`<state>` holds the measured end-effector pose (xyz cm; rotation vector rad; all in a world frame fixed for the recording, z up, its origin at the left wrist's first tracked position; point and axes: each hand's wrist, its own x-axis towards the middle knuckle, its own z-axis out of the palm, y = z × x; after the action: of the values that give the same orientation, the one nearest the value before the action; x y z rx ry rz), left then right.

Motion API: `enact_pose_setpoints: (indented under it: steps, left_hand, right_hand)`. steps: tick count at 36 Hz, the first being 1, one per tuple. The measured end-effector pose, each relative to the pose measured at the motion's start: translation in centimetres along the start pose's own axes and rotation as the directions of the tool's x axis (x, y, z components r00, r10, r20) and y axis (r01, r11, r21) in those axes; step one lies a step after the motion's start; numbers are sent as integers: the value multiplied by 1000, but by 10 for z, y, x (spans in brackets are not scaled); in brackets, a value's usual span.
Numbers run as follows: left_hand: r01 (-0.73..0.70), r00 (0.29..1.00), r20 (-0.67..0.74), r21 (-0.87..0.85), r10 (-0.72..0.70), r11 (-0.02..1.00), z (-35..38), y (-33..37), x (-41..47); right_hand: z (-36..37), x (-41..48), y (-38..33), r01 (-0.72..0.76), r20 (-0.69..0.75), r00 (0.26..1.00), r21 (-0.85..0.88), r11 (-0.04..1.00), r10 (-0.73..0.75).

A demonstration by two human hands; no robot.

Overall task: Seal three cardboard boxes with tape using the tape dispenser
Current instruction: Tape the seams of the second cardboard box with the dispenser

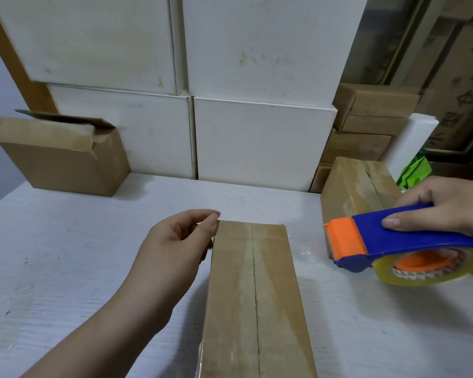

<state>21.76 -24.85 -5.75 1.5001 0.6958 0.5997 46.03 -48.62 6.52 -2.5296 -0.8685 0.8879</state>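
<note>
Gripping the dispenser (410,237) at three o'clock, the right hand (448,204) hung beside the box (273,296) at six, whose far-left corner the left hand (172,241) touched, fingers curled, grasp unclear; likely light, stiff card, best steadied by its sides.

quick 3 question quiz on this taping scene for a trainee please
1. True or false: the right hand grips the blue and orange plastic tape dispenser.
2. Fill in: the left hand is at the far-____ corner of the taped brown cardboard box in the centre.
3. Which brown cardboard box has a flap open? A centre, B far-left box, C right.
Key: 1 true; 2 left; 3 B.
</note>
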Motion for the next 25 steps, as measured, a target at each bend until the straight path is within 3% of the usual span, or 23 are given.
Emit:
enact_pose_setpoints:
  steps: [3, 9, 13, 15, 18, 21, 25]
  left_hand:
    - [67, 994, 83, -29, -65, 997, 3, -4, -1]
    - [183, 983, -19, -33, -184, 983, 7, -14, -8]
    - [16, 989, -149, 40, -10, 999, 13, 1, -15]
    - [-77, 986, -143, 70, 86, 995, 18, 15, -20]
    - [-218, 970, -73, 174, 233, 960, 24, 36, -26]
    - [-301, 954, 95, 350, 286, 887, 28, 51, -26]
    - [-433, 899, 346, 607, 268, 667, 42, 64, -25]
  right_hand:
    - [4, -4, -7, 9, -6, 1000, -7, 1000, -9]
    - [12, -6, -6, 1, -48, 999, -67, 998, -4]
    - [7, 0, 6, -36, -11, 999, -145, 989, 35]
    - [5, 2, 10, -43, -17, 999, -173, 984, 41]
    - [7, 2, 8, -8, -12, 1000, -161, 987, 7]
    - [10, -1, -2, 13, -18, 1000, -106, 994, -15]
    - [12, -1, -6, 29, -45, 998, -84, 996, -33]
